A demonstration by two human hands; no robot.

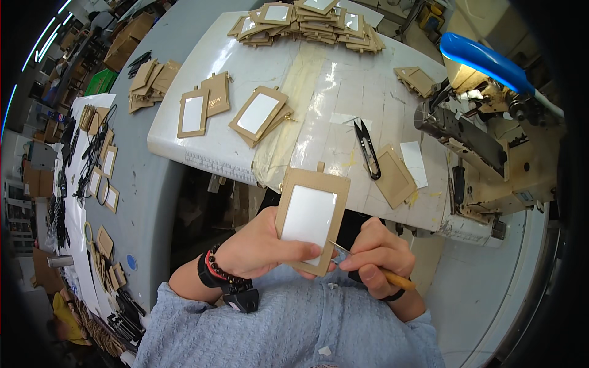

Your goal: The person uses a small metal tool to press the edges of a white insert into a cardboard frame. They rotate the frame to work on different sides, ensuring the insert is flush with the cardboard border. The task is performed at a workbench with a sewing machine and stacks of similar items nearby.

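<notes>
My left hand grips a tan badge holder by its lower left side, thumb lying across the white window. A short tab stands up from its top edge. In my closed right hand is a slim pointed metal tool with a yellow-brown handle. Its tip is beside the holder's lower right edge; whether it touches, I cannot tell. Beyond my hands on the worktable lie black thread snips, partly over a tan badge holder panel, with a white card alongside.
A large heap of badge holders covers the table's far side. More holders lie at the left. To the right stands a sewing machine under a blue lamp. A grey side table holds straps, cords and further tan pieces.
</notes>
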